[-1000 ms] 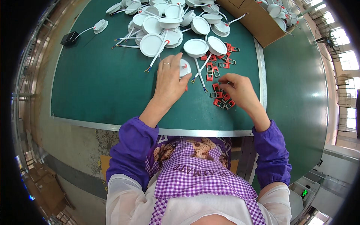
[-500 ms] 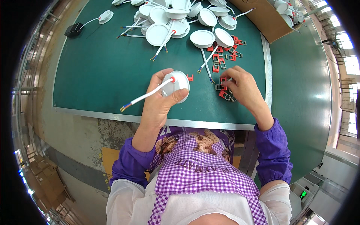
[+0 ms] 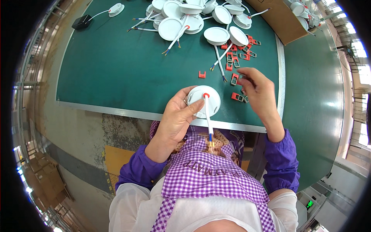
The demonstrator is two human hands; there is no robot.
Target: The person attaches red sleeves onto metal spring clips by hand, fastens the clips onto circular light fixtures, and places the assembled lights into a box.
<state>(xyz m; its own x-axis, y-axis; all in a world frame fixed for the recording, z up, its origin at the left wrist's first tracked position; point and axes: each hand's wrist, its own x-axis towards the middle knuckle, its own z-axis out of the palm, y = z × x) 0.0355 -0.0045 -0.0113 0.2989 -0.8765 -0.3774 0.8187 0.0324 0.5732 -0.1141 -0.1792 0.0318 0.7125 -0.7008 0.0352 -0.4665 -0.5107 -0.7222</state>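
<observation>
My left hand (image 3: 178, 116) grips a round white downlight (image 3: 200, 110) by its rim, thumb across its back. From a red grommet at the light's centre, a white cable (image 3: 208, 112) hangs toward me, its bare coloured wire ends (image 3: 211, 141) past the table's front edge. My right hand (image 3: 261, 91) is bent with fingertips drawn together, over a few red-and-metal clips. Something may be pinched there, but the fingers hide it. One clip (image 3: 234, 79) lies beside the fingertips and another clip (image 3: 237, 96) lies below them. A small red piece (image 3: 202, 74) rests beyond the light.
Many similar white downlights (image 3: 172, 29) with cables are heaped at the far side of the green table (image 3: 116, 73). More red clips (image 3: 229, 63) lie right of centre. A cardboard box (image 3: 276, 21) stands at the far right; a black block (image 3: 81, 22) sits far left.
My left hand has moved right and nearer to me, turning the light so its cable points toward me instead of left. My right hand has shifted slightly right.
</observation>
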